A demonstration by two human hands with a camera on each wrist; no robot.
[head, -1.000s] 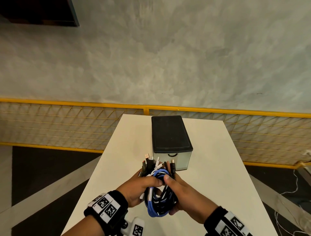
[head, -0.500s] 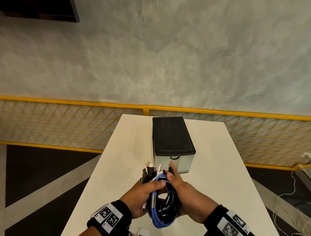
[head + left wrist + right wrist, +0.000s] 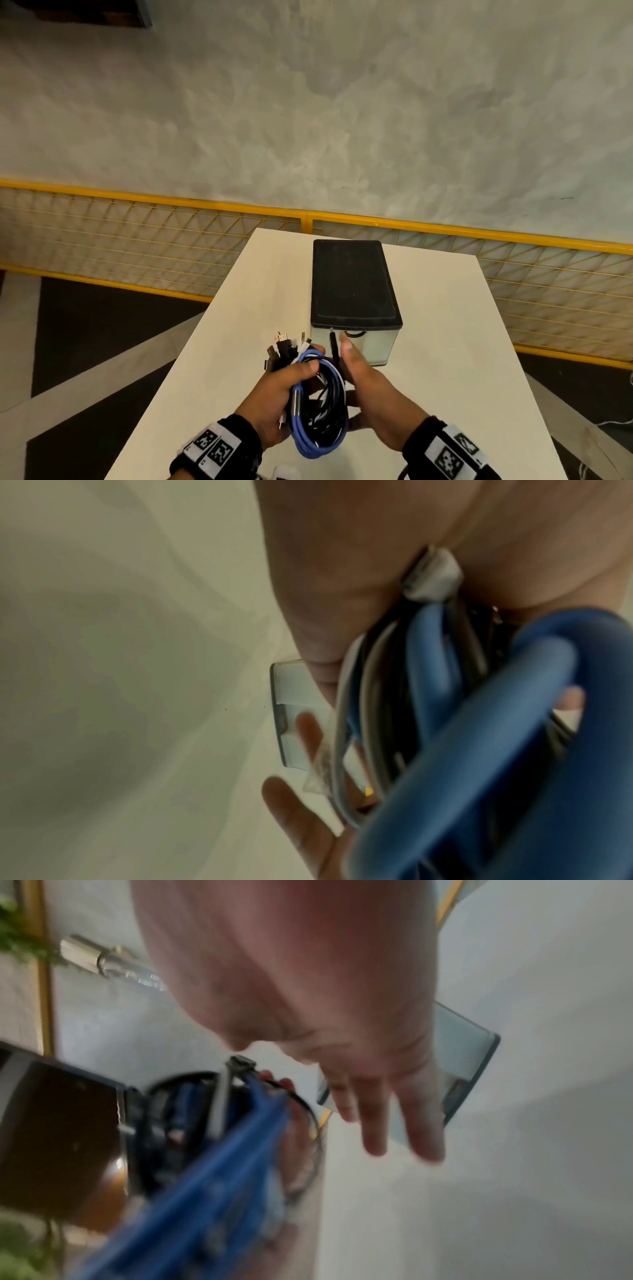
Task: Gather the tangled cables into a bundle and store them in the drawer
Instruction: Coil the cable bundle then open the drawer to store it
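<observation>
A bundle of blue, black and white cables (image 3: 320, 407) hangs coiled above the near part of the white table, plug ends sticking up at its top left. My left hand (image 3: 287, 383) grips it, thumb over the blue loop. My right hand (image 3: 361, 371) is beside the bundle on its right, fingers straight, forefinger tip close to the dark handle (image 3: 355, 333) of the drawer box (image 3: 352, 284). The drawer looks pushed in. In the right wrist view the straight fingers (image 3: 373, 1123) are off the bundle (image 3: 232, 1145), in front of the translucent drawer front (image 3: 462, 1066). The blue cable (image 3: 479, 737) fills the left wrist view.
The box stands mid-table (image 3: 462, 342), black lid on a translucent body. The table's long edges drop to a dark floor on both sides. A yellow mesh fence (image 3: 171, 240) and a grey wall lie beyond the far end. Loose white cables (image 3: 616, 421) lie on the floor at right.
Both hands have carried the bundle forward toward the box. My right hand has let go of the cables and stretched its fingers toward the drawer handle; the left keeps its grip.
</observation>
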